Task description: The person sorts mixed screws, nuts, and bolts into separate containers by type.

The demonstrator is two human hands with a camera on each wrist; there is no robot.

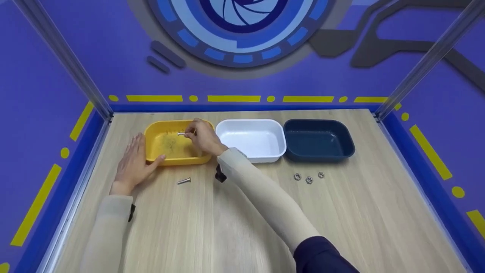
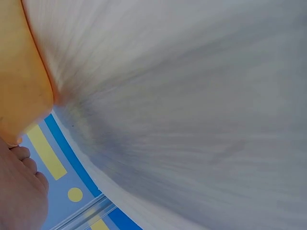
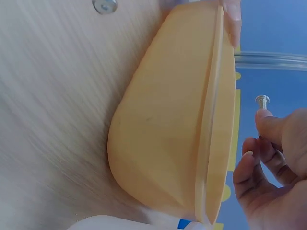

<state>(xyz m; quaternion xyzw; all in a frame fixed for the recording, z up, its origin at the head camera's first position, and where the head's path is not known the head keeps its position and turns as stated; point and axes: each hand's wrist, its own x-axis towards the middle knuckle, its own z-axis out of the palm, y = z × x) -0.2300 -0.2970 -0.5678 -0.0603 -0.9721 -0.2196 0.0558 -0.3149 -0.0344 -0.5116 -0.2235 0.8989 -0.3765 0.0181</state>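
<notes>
My right hand (image 1: pixel 204 138) pinches a metal bolt (image 1: pixel 181 134) between thumb and fingers, over the right part of a yellow bin (image 1: pixel 182 162). In the right wrist view the bolt's round head (image 3: pixel 262 100) sticks out past the thumb tip, and the other fingers are curled. My left hand (image 1: pixel 132 165) rests against the bin's left side, fingers straight along it, thumb over the front rim. A second bolt (image 1: pixel 184 181) lies on the table in front of the bin. The left wrist view catches the bin's wall (image 2: pixel 21 76) and part of the left hand (image 2: pixel 21 187).
A white bin (image 1: pixel 251 159) and a dark blue bin (image 1: pixel 320 157) stand in a row right of the yellow one. Three hex nuts (image 1: pixel 309 180) lie before the dark blue bin. Blue printed panels (image 1: pixel 242 85) enclose the wooden table (image 1: pixel 242 212) at the back and sides.
</notes>
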